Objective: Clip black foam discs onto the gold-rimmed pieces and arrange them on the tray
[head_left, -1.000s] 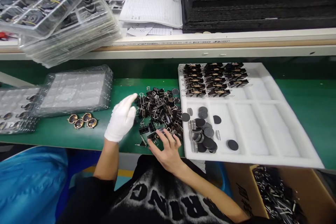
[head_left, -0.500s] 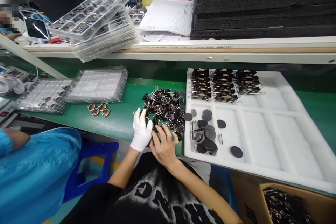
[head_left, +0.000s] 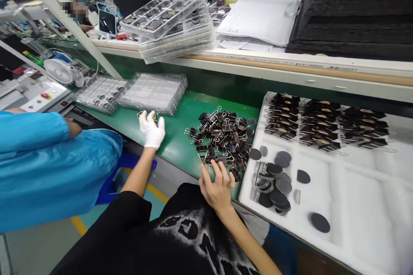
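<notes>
1. Binder clips (head_left: 226, 133), black: heaped on green table (head_left: 177, 137); clock centre.
2. Right hand (head_left: 217, 182), bare: six o'clock, fingers open, bent at heap's edge.
3. Left hand (head_left: 152, 131), gloved: nine o'clock, fingers parted, obscuring gold-rimmed pieces (head_left: 155, 117); grip, cannot tell.
4. White tray (head_left: 303, 154): three o'clock, bearing dark discs (head_left: 279, 197), clip rows (head_left: 319, 122).
5. Clear trays (head_left: 151, 92): ten o'clock.

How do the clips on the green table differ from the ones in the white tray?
The table clips lie in a jumbled pile; the tray clips sit in rows. Gold-toned bits show among the tray clips, none among the table clips. Both are black with silvery wire handles.
</notes>
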### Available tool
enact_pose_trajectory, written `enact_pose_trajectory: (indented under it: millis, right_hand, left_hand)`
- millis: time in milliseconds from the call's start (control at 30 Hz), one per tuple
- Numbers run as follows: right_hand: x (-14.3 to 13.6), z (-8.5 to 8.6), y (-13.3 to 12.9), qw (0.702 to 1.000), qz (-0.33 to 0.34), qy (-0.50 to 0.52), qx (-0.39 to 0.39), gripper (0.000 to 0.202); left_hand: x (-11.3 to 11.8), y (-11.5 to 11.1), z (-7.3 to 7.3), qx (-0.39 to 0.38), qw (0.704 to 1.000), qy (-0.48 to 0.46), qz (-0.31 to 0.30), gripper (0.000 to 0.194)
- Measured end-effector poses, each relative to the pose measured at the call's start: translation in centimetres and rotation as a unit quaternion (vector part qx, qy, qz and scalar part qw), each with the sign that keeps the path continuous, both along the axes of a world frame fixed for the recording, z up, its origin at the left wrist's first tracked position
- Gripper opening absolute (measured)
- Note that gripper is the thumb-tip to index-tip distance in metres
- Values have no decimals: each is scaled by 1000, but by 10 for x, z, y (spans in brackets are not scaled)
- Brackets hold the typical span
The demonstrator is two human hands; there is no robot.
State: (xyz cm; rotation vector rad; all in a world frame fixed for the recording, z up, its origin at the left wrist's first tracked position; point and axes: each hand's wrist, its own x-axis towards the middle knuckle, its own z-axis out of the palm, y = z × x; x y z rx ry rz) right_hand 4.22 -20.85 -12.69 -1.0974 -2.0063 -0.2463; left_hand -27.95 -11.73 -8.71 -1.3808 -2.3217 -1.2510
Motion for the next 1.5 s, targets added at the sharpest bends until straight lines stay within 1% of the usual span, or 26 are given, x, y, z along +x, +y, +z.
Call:
enact_pose_trajectory:
  millis: [67, 133, 167, 233, 267, 333, 433, 533, 633, 700, 767, 833, 900, 967, 1033, 1100, 1167, 1233, 1300, 1367, 1400, 1433, 1500]
  right_hand:
    - [1, -1, -1, 1000, 5, 2, 7, 35]
    - [1, -2, -1, 1000, 10, 8, 9, 33]
    - [1, -2, -2, 1000, 11, 11, 8, 33]
    - [1, -3, -2, 1000, 12, 13, 2, 33]
    - [1, -4, -2, 1000, 12, 13, -1, 33]
    - [0, -4, -2, 1000, 13, 14, -9, 33]
    - [0, -4, -2, 1000, 20, 16, -10, 31]
    - [1, -3, -1, 999, 32, 12, -7, 30]
    - [2, -2, -2, 999, 35, 11, -10, 28]
    - [3, -1, -2, 999, 36, 14, -12, 28]
    - [3, 0, -3, 999, 39, 15, -13, 27]
    - [4, 1, -3, 999, 40, 19, -16, 27]
    - [5, 1, -3, 999, 39, 25, -19, 27]
    - [6, 1, -3, 999, 37, 35, -19, 28]
    - [5, 0, -3, 998, 38, 41, -19, 29]
    - [3, 0, -1, 998, 41, 42, -20, 30]
    - [2, 2, 0, 998, 44, 46, -20, 30]
    - [4, 8, 0, 996, 60, 59, -24, 30]
    - [13, 17, -3, 992, 95, 83, -26, 30]
    - [30, 29, -9, 987, 125, 101, -9, 31]
    - [41, 35, -12, 986, 128, 105, 8, 30]
    - [54, 42, -14, 987, 120, 104, 28, 29]
    - [82, 56, -15, 991, 73, 89, 63, 26]
  left_hand:
    - [-44, 5, 10, -38, 999, 7, 17, 57]
    - [-74, 6, 15, -92, 996, 19, 1, 56]
    - [-81, 5, 15, -117, 993, 28, -15, 54]
    - [-84, 1, 12, -157, 985, 54, -47, 49]
    - [-81, -2, 9, -171, 981, 69, -62, 47]
    - [-65, -10, 2, -190, 973, 99, -88, 45]
    - [-30, -20, -4, -208, 958, 138, -141, 46]
    - [6, -22, -4, -223, 935, 169, -219, 45]
    - [28, -11, -2, -229, 914, 185, -280, 42]
    - [32, 1, 0, -229, 905, 190, -306, 40]
    - [31, 14, 2, -228, 900, 192, -320, 40]
    - [30, 26, 5, -225, 905, 191, -308, 41]
    - [31, 34, 11, -222, 920, 187, -262, 45]
    - [34, 41, 19, -230, 933, 185, -206, 50]
    - [38, 49, 31, -258, 932, 188, -173, 53]
    - [41, 61, 42, -305, 917, 195, -168, 54]
    - [42, 76, 52, -364, 892, 200, -177, 53]
    - [44, 93, 58, -421, 864, 203, -186, 49]
    - [46, 108, 62, -461, 843, 204, -189, 46]
    - [49, 120, 63, -482, 832, 202, -187, 47]
    - [50, 125, 63, -489, 829, 199, -184, 49]
    - [52, 130, 62, -494, 827, 195, -182, 52]
    - [55, 137, 60, -496, 830, 183, -176, 57]
